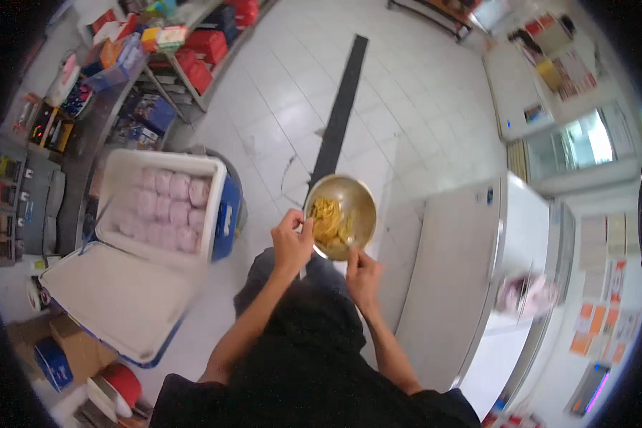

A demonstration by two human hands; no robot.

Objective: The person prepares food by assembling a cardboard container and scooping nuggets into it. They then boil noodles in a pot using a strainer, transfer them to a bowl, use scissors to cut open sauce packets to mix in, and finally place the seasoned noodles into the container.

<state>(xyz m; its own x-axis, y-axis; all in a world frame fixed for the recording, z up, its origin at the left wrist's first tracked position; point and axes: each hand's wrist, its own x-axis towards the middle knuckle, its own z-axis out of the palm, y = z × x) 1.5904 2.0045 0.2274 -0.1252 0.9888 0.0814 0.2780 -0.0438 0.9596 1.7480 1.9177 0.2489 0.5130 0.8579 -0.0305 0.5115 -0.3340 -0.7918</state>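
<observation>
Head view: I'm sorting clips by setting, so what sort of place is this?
Probably a small shop or food stall's back area: a white chest freezer, an open cooler box packed with pink packets, and cluttered goods shelves. Both hands hold a metal bowl of yellowish food.

The left hand point(292, 242) covers part of the bowl point(341, 216) rim; its fingertips are hidden. The yellow food point(329, 220) is too blurred to identify. The pink thing point(524, 294) on the freezer point(464, 285) is a smear. The shelf point(132, 53) goods are too small to tell.
</observation>
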